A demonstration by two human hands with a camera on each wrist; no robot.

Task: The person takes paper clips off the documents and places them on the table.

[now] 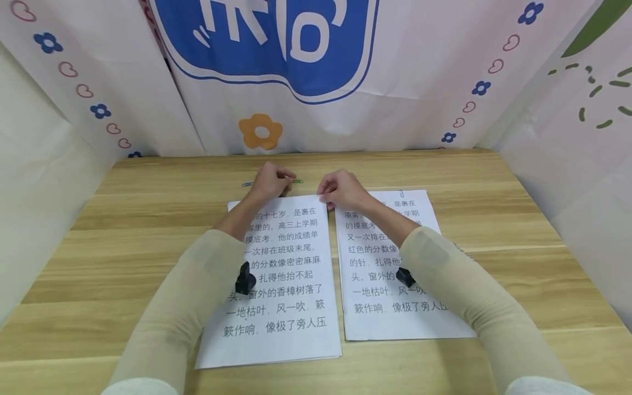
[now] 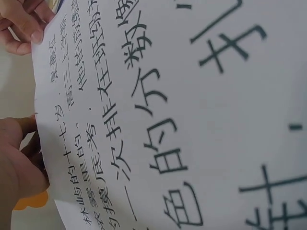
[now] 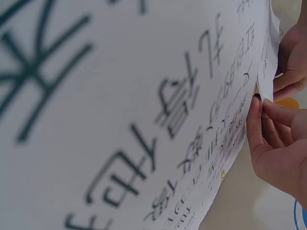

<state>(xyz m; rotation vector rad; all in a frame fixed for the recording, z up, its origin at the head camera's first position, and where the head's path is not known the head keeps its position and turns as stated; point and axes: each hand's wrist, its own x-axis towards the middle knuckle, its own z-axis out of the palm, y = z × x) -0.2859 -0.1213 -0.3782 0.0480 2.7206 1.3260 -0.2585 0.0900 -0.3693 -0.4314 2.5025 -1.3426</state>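
Observation:
A stack of printed paper sheets lies on the table, slightly left of centre. At its top edge my left hand has bent fingers that hold the edge, partly hidden behind the paper in the left wrist view. My right hand pinches the top right corner between thumb and fingers, seen closely in the right wrist view with the fingertips on the paper. Just beyond the left hand, a blue paper clip and a green paper clip lie on the wood.
A second stack of printed sheets lies to the right, under my right forearm, with a paper clip on its top edge. Partly hidden by the right sleeve, small objects lie beside it. A printed cloth hangs behind the wooden table.

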